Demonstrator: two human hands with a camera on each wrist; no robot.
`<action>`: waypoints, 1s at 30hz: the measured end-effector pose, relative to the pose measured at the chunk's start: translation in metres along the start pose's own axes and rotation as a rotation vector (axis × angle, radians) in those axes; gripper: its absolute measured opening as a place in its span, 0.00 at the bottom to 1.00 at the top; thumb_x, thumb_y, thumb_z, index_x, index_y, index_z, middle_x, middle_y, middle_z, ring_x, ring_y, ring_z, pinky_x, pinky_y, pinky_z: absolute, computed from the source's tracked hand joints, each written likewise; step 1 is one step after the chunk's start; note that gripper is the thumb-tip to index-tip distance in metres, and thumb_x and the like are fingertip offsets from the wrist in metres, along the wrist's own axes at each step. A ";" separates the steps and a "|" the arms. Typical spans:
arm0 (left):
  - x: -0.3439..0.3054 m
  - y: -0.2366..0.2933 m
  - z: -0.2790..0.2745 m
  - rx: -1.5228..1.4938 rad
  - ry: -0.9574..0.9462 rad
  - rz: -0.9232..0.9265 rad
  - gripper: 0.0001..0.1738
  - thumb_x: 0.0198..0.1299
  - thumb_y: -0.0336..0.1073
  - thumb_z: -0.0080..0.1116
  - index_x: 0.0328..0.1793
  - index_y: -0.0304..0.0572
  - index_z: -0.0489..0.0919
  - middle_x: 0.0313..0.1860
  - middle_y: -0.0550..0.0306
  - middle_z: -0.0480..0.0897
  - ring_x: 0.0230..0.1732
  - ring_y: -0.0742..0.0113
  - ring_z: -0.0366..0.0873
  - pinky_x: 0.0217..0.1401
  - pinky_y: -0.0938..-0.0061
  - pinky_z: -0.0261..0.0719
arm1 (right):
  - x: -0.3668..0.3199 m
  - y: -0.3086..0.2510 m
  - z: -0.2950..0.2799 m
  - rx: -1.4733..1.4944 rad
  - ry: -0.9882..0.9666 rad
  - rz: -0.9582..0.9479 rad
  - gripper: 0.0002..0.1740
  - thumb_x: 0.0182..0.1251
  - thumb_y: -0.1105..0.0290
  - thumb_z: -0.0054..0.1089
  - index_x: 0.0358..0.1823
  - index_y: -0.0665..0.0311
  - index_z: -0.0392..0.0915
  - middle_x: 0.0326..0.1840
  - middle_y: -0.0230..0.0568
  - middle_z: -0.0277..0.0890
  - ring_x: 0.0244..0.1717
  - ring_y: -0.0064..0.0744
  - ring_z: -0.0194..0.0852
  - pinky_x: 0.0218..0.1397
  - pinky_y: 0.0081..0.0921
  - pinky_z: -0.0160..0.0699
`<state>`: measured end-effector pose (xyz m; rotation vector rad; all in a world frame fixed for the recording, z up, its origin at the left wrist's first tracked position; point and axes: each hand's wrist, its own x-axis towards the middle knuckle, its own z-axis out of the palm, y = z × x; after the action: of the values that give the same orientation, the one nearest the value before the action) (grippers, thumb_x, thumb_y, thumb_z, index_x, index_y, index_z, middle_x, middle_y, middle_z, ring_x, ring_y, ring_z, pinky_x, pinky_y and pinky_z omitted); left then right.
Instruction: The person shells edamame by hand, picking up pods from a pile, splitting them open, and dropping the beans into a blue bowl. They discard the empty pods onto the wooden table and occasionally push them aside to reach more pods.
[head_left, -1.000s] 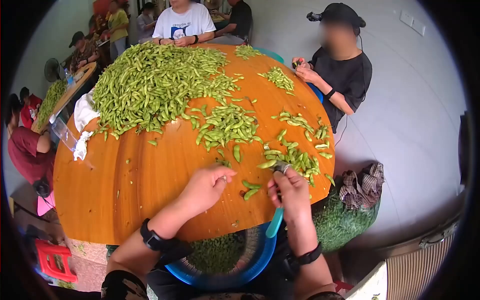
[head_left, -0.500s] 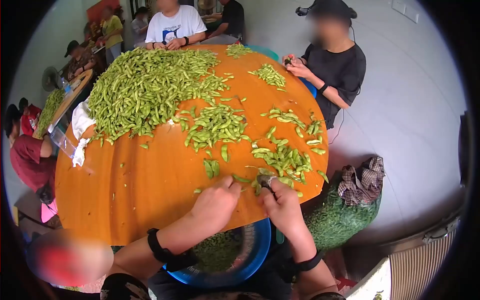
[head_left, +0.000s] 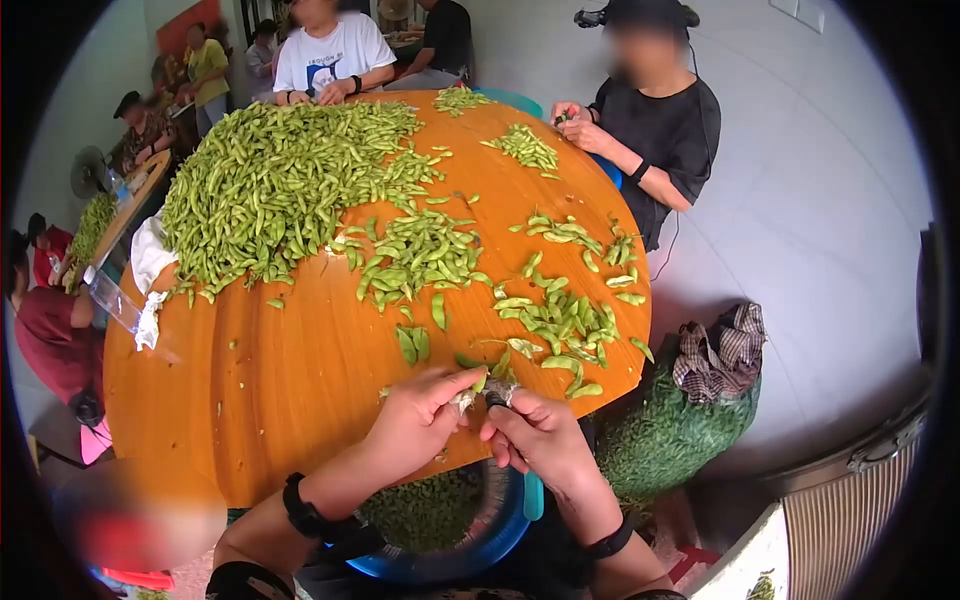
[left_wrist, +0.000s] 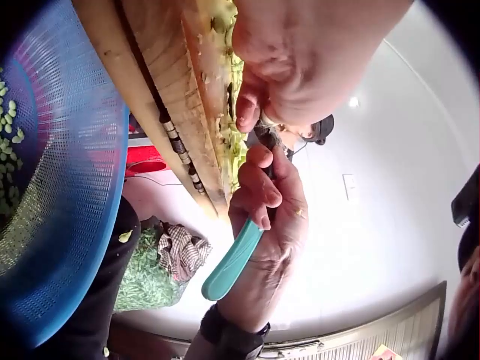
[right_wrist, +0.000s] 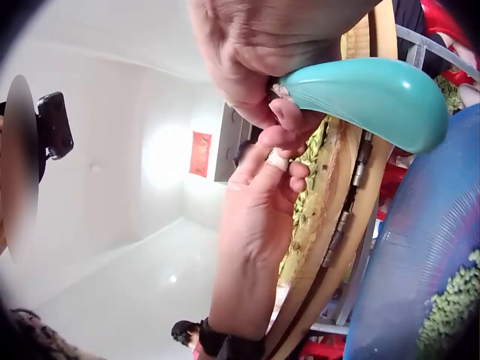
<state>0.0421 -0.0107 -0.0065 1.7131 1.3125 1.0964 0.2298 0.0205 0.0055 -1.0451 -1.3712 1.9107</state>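
My left hand (head_left: 412, 418) pinches a green pod (head_left: 479, 383) over the table's near edge. Close against it, my right hand (head_left: 545, 440) grips a tool with a teal handle (head_left: 534, 497); its dark end is at the left fingertips. The left wrist view shows the handle (left_wrist: 234, 264) sticking out below the curled right fingers. Seen from the right wrist, the two hands meet, and a pale wrap (right_wrist: 277, 160) circles a left-hand digit. Loose pods (head_left: 565, 320) lie just beyond the hands.
A large pod heap (head_left: 280, 190) covers the table's far left. Below the near edge is a blue basin (head_left: 515, 535) holding shelled beans (right_wrist: 450, 311). A full green sack (head_left: 690, 430) stands at right; a person in black (head_left: 660, 130) sits behind the table's right side.
Both hands have come together near the table edge, and the left now pinches a pod at the tool. The head view has shifted, moving the table slightly left.
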 end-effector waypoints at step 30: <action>0.005 -0.019 -0.014 -0.615 0.007 -0.279 0.17 0.70 0.24 0.42 0.62 0.33 0.74 0.42 0.58 0.81 0.35 0.73 0.80 0.39 0.76 0.81 | 0.022 0.001 0.012 0.174 -0.035 0.024 0.07 0.73 0.73 0.48 0.44 0.62 0.77 0.25 0.27 0.73 0.15 0.13 0.64 0.14 0.12 0.54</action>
<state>0.0230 -0.0008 -0.0174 1.0422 1.0309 1.1813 0.2074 0.0317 0.0012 -0.9511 -1.1910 2.0341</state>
